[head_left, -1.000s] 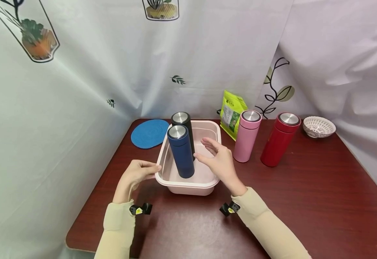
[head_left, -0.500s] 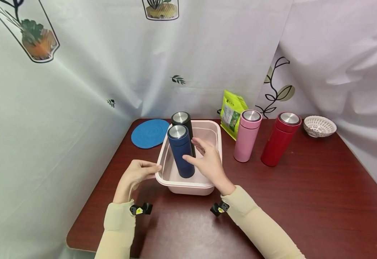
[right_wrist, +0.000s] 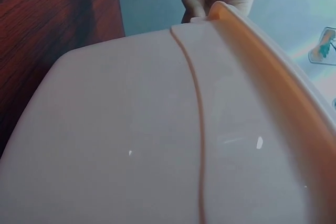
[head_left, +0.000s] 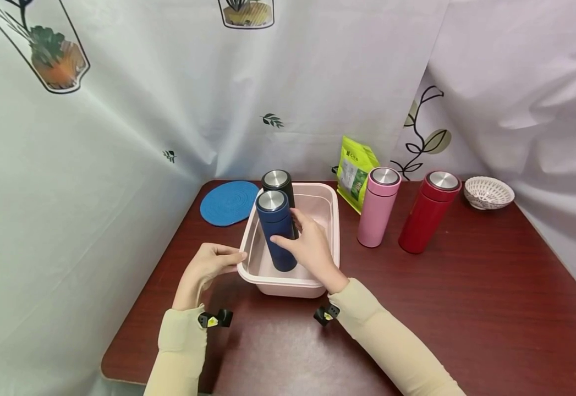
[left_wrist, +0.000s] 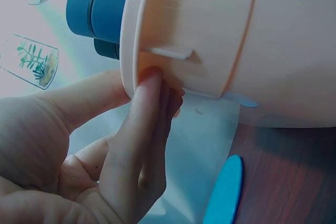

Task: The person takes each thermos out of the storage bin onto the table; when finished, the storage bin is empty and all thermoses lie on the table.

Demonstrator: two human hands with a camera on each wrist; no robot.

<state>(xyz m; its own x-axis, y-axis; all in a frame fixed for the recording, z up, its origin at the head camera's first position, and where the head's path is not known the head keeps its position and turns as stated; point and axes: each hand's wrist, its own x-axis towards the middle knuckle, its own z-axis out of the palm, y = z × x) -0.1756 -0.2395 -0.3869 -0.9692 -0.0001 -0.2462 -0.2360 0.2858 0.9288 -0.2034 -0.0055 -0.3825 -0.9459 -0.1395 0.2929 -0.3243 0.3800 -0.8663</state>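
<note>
"Sleeves of cream fabric [head_left: 387, 335] come in nearest, over a dark red wood-grain tabletop [head_left: 466, 308]. What are the hands doing?"

"Both are grasping. The left hand [head_left: 210, 264] pinches the rim of a pale pink rectangular plastic tub [head_left: 290, 290], at its left side."

"And the right hand [head_left: 310, 247]?"

"It reaches over the tub and holds a dark blue cylindrical flask with a silver-topped lid [head_left: 274, 223], thumb across its front, fingers round the side. The wrist view on that side shows mostly the tub's outer wall."

"So where is the blue flask?"

"Inside the tub, upright, just in front of a black silver-topped flask [head_left: 276, 179]."

"Beyond those?"

"To the right, a glossy red flask [head_left: 426, 217] and a pink flask [head_left: 378, 214] stand near each other. Farther back are a round blue woven mat [head_left: 228, 203] at left, a lime-green pouch [head_left: 352, 173] behind the pink flask, and a white openwork bowl [head_left: 488, 193] at right. Last comes a pale plant-printed cloth backdrop [head_left: 317, 82]."
</note>
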